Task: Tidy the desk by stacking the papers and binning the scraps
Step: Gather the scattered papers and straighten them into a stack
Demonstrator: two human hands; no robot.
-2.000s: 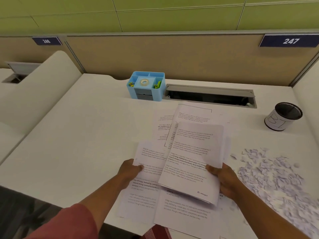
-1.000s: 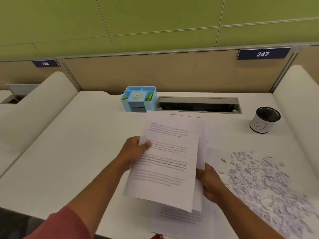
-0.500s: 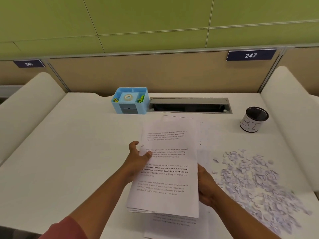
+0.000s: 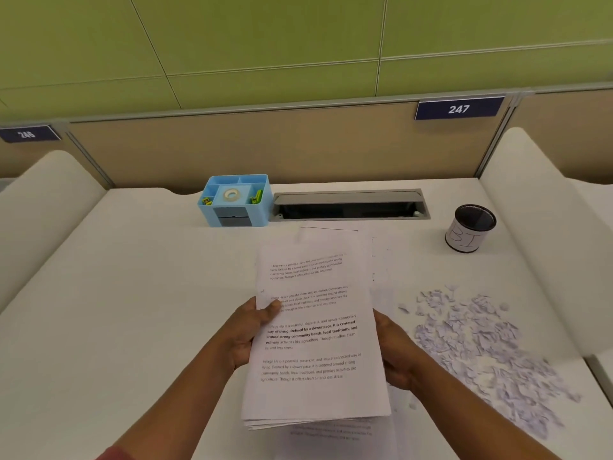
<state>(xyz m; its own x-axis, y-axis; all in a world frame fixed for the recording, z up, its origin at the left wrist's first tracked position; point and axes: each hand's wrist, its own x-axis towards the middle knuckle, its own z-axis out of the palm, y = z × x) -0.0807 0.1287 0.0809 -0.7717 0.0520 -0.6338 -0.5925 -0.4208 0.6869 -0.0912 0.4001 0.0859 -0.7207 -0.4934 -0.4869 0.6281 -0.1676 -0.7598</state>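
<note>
A stack of printed papers is held just above the white desk in front of me. My left hand grips its left edge, thumb on top of the page. My right hand holds the right edge, its fingers mostly hidden behind the sheets. More sheets lie flat on the desk under and beyond the stack. A wide heap of torn paper scraps covers the desk to the right. A small round black bin with a white label stands at the back right.
A blue desk organiser with tape stands at the back centre, beside an open grey cable slot. White curved dividers flank the desk on both sides. A tan partition runs along the back.
Loose sheets that lay spread on the desk have been gathered into one stack between both hands. The stack has been squared up and lowered a little toward me.
</note>
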